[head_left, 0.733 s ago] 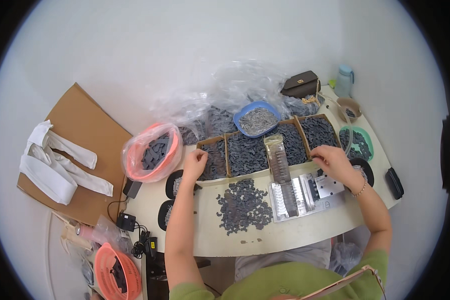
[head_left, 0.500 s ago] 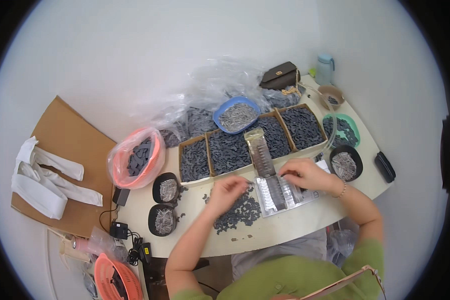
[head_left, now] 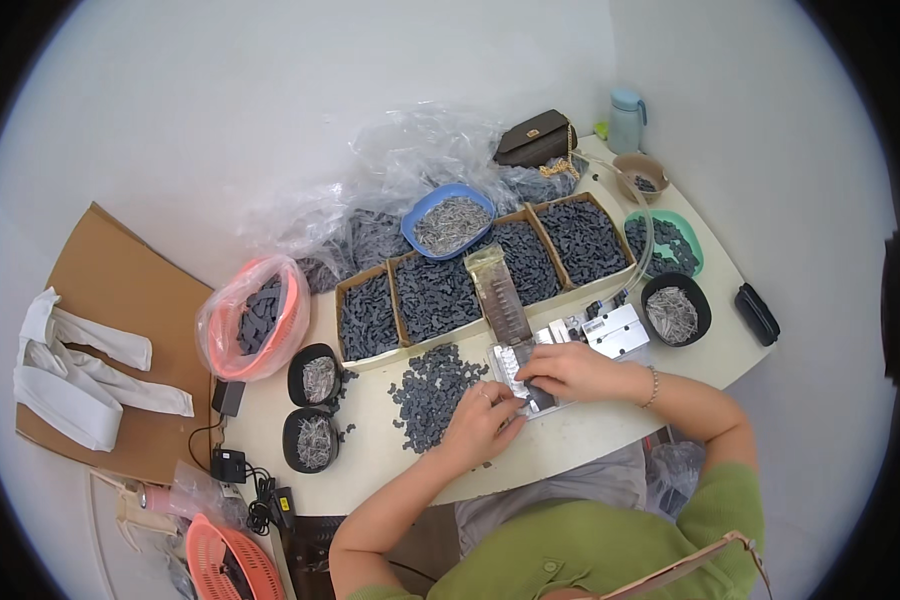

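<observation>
My left hand is at the near left edge of a metal jig, fingers pinched together; anything between them is too small to make out. My right hand lies over the same jig with its fingers curled down onto the slots, hiding part of them and whatever they touch. From the far side of the jig, a clear ribbed plastic tray leans back onto the boxes. A silver block with a hose forms the jig's right part. Just left of the jig spreads a pile of small dark grey pieces.
Cardboard boxes of grey pieces line the back, with a blue tray of metal pins on top. Black bowls of pins stand left, another black bowl right. A green bowl and a black case sit at the right.
The jig has been turned or shifted, with its silver block now in plain view. My right hand has moved left and nearer over the slots; my left hand has moved right and nearer to the jig's edge.
</observation>
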`<state>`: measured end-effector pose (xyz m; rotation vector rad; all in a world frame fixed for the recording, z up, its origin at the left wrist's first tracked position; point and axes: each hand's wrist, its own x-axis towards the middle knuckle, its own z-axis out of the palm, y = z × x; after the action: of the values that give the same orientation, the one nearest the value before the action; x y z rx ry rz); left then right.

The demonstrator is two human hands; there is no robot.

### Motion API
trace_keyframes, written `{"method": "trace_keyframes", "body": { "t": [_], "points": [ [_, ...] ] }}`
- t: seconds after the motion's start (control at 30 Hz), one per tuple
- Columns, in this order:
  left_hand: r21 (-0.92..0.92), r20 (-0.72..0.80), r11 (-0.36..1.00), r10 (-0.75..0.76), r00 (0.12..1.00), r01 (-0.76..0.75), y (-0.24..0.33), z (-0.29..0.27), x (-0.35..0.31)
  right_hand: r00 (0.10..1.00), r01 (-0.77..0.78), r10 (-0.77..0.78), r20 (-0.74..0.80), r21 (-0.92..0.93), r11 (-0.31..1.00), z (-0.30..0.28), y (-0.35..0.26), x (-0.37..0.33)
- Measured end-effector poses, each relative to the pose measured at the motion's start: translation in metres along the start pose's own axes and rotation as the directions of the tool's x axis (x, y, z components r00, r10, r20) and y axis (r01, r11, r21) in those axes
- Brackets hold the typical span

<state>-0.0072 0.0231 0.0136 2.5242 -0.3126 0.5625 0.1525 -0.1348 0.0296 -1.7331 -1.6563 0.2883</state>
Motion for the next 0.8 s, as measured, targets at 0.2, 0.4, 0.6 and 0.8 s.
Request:
{"method": "trace_keyframes", "body": {
  "t": [0.2,0.4,0.6,0.8],
  "points": [
    [-0.141,-0.023,0.971,-0.199,0.98,0.194,-0.002,0.016,0.003,1.0,0.015,-0.016,-0.023,-0.045,0.999,0.01,0.001,0.001],
    [-0.056,0.11,0.987,-0.147,0.983,0.154,0.0,0.003,0.006,0.977,0.198,-0.213,-0.015,-0.302,0.933,0.026,-0.001,-0.008],
    [0.147,-0.04,0.971,-0.183,0.982,0.187,-0.069,-0.053,0.038,0.886,0.393,-0.456,0.085,-0.657,0.643,0.035,-0.022,-0.025],
    [0.447,-0.118,0.862,-0.207,0.971,0.238,-0.116,-0.048,0.084,0.938,0.326,-0.236,0.253,-0.419,0.848,0.016,-0.021,-0.012]
  ]
}}
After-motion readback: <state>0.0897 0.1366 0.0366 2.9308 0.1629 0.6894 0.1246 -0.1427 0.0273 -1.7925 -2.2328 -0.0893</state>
